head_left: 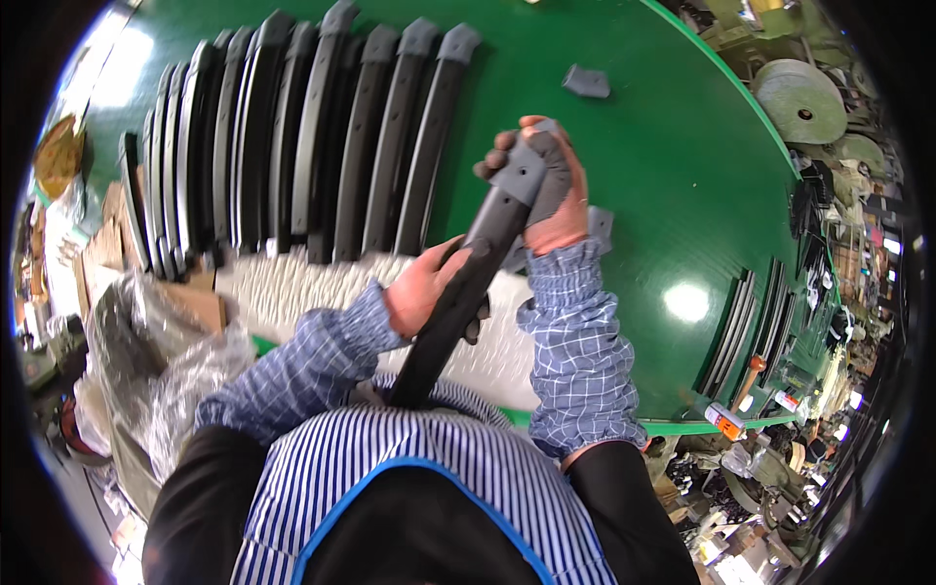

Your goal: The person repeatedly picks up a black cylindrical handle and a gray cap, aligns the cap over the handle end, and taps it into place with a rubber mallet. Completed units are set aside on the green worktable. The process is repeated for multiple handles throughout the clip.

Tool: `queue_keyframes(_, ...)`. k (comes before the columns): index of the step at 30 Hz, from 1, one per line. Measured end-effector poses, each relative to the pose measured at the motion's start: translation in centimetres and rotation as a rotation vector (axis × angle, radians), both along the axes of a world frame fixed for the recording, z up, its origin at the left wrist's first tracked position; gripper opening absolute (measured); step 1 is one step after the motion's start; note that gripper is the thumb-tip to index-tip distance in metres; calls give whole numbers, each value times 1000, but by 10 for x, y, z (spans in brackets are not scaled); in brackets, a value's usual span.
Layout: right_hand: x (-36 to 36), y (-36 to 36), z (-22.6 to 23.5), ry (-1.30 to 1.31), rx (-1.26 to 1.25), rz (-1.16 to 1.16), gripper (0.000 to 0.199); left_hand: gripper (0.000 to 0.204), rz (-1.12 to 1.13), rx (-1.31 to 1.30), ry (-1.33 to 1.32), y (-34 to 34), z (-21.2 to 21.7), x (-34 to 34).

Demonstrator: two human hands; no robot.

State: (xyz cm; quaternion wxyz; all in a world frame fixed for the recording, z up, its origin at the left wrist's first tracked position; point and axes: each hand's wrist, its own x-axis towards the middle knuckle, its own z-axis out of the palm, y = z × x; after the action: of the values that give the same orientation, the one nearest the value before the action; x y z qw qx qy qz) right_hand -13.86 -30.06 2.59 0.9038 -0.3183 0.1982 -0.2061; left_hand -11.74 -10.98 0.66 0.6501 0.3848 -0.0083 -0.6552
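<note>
A long black bar (444, 327) slants up in front of me, its lower end against my striped apron. Around its middle my left hand (429, 288) is closed, with dark fingertips showing on the far side. A grey angled end cap (519, 174) with a small hole sits on the bar's upper end. My right hand (558, 190), in a dark covering that leaves some skin bare, is wrapped around this cap. Under my right wrist another grey cap (600, 229) is partly hidden. One more loose cap (587, 81) lies farther off on the green table (673, 185).
Several capped black bars (322, 127) lie side by side at the left. White ridged padding (302, 292) covers the near edge. Thin dark strips (729, 331), a wooden-handled tool (749, 380) and an orange-labelled container (723, 421) are at right. Clear plastic wrap (195, 370) heaps at lower left.
</note>
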Motion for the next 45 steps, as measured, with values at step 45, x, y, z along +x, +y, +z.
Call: queue_keyframes(45, -369, 12, -97, 1199, -934, -223, 61, 50, -446, -30, -637, -135, -121, -210)
